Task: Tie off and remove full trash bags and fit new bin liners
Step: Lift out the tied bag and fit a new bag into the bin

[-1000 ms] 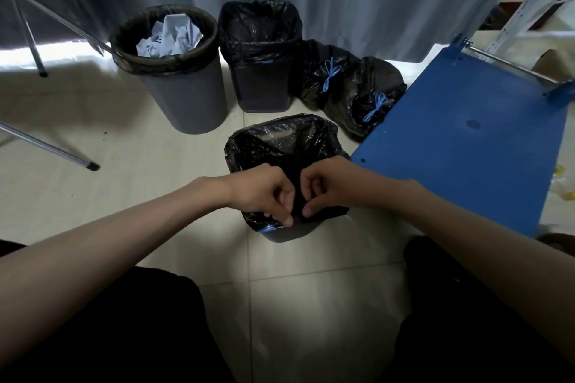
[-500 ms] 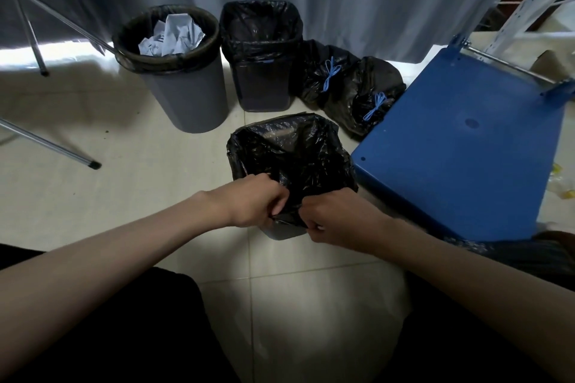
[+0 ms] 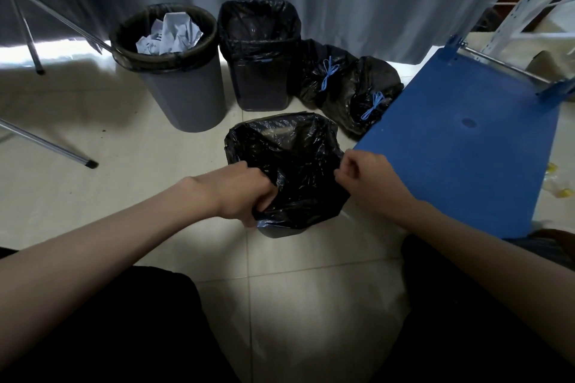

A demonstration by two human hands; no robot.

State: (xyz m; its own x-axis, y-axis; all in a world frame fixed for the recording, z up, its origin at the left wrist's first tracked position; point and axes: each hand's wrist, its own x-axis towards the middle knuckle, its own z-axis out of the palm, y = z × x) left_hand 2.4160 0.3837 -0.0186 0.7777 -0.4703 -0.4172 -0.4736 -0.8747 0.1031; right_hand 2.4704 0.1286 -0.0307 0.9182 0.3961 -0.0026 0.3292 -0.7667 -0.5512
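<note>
Fingers [image 3: 264,196] of the left hand [image 3: 239,193] curl round the near rim of a black liner [image 3: 289,165], while the right hand [image 3: 364,177] pinches its right edge, apparently to spread the plastic over the small bin [image 3: 277,231] on the tiled floor [image 3: 124,165]. A moment earlier both hands met at the near rim; they now sit apart. Beyond stand a grey bin [image 3: 186,96] full of paper, a lined black bin [image 3: 259,71] and two tied bags [image 3: 345,87], beside a blue panel [image 3: 466,140].
</note>
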